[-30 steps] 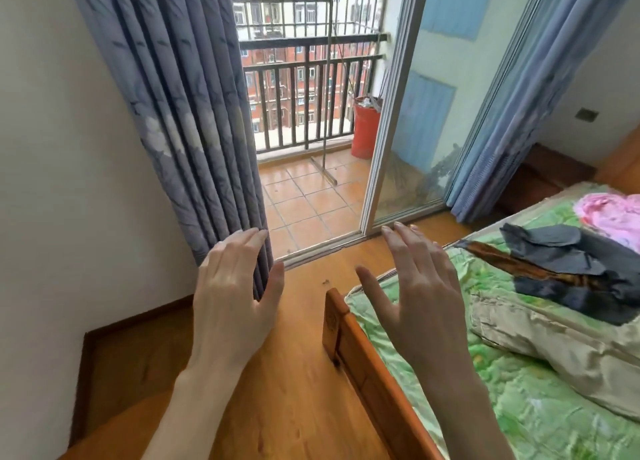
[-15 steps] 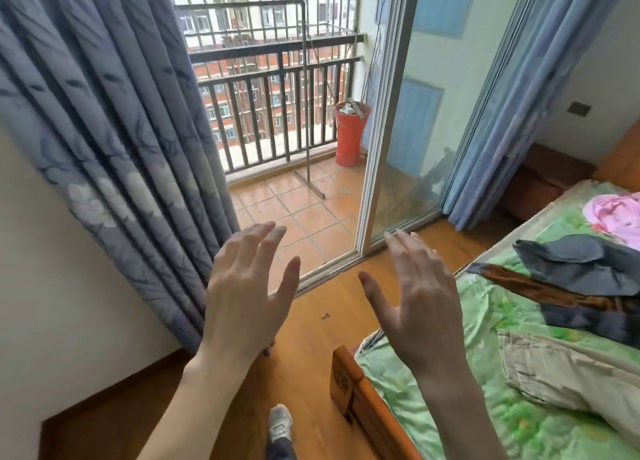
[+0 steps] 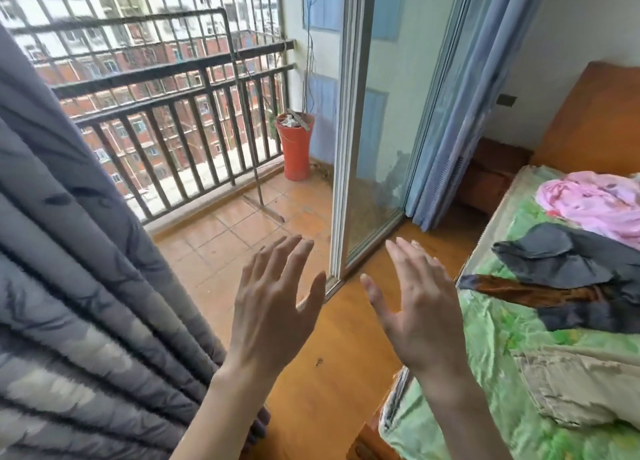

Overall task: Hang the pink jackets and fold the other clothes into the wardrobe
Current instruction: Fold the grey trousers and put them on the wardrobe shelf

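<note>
- Left hand point(image 3: 273, 307) and right hand point(image 3: 417, 307) are raised, fingers spread, holding nothing.
- Pink jackets point(image 3: 592, 206), dark clothes point(image 3: 568, 262) and beige trousers point(image 3: 581, 383) lie on the bed point(image 3: 485, 338).

There is a single view, from a wide-angle camera worn on the person's head. It looks forward and down across the wooden floor point(image 3: 332, 373) toward the open balcony door point(image 3: 367, 130) at the centre of the frame. The curtain point(image 3: 86, 303) hangs very near, filling the left side. The bed point(image 3: 485, 373) runs along the right edge. Both forearms rise from the bottom edge, close to the lens.
</note>
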